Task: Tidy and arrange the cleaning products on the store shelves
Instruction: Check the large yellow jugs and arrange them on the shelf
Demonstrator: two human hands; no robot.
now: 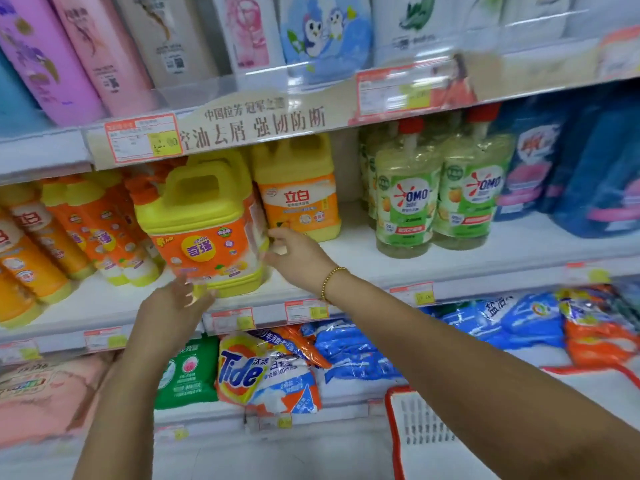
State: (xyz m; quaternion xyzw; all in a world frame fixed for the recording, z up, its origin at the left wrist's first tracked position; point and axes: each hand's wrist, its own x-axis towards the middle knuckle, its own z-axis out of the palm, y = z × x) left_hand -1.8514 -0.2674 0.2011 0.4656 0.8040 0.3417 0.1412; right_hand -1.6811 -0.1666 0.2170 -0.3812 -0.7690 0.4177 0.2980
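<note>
Both forearms reach up to the middle shelf (363,251), where the yellow detergent jug (204,220) stands near the front edge. The right hand (298,258) touches its right side with relaxed fingers; the left hand (169,313), blurred, meets its base, grip unclear

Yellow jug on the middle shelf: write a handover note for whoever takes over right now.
Left hand: open, fingers at the jug's lower front; blurred, so contact is unclear.
Right hand: open, fingertips on the jug's right side.
Yellow jug: tilted, at the front of the middle shelf; a second jug stands upright behind it.
Done: jug is on the shelf.
Left: probably straighten it and line it up with the second jug.
</note>
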